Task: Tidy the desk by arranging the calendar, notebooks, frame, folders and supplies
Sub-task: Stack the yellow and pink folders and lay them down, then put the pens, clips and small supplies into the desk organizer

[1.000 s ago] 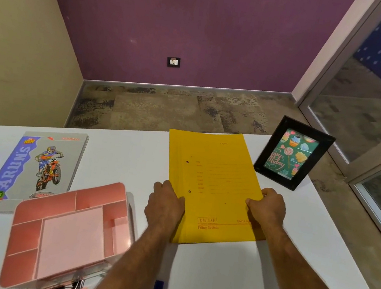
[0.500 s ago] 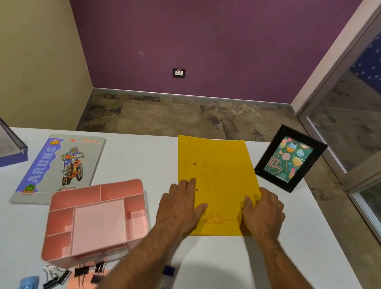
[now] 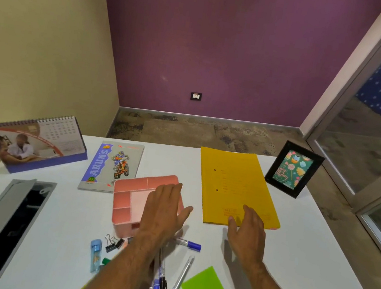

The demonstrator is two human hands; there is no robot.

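Now both hands empty, fingers loose — left hand [image 3: 165, 205] over pink organizer [image 3: 127, 199], right hand [image 3: 247, 229] at near edge of yellow folders [image 3: 237, 188], squared beside frame [image 3: 292, 169]. Pens [image 3: 179, 278] scattered on desk [image 3: 303, 260] — likely destined for organizer.

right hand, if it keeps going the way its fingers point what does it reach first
The right hand, fingers straight and pointing away up the white desk, already overlaps the near edge of the flat yellow paper folder. Going straight on, it would likely slide further over that folder; whether it touches yet is unclear.
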